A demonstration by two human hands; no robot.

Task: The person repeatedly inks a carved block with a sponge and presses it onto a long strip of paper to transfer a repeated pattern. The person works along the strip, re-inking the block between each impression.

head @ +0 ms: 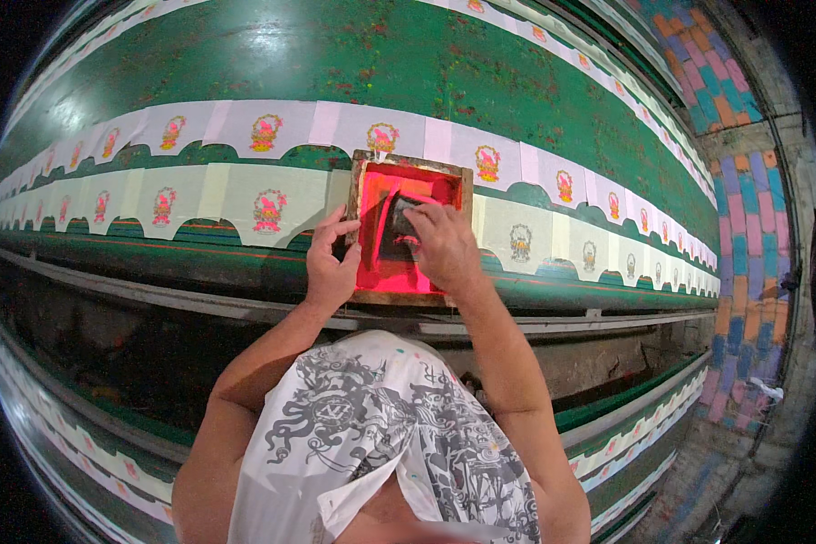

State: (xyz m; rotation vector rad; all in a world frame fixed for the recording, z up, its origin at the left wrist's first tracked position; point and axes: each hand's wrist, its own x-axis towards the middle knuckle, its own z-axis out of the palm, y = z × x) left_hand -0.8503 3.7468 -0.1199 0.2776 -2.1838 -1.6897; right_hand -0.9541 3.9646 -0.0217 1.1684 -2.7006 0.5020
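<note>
A wooden-framed printing screen (467, 197) with bright red-pink ink inside lies over the near row of pale fabric pieces. My left hand (333, 255) grips the left side of its frame, the thumb and fingers at the wood. Inside the frame, my right hand (438, 238) holds a dark squeegee block (402, 216) by its upper part; its lower edge is hidden. Left of the frame, a cream fabric piece (245, 183) bears a pink and yellow emblem. To the right, another cream piece (506, 211) shows a mostly grey emblem without pink.
The long green printing table (245, 75) carries a second row of white fabric pieces (292, 115) behind the screen. A metal rail (557, 328) runs along the near edge. More tables with printed pieces (605, 445) stand behind me. Coloured paving (747, 224) lies at the right.
</note>
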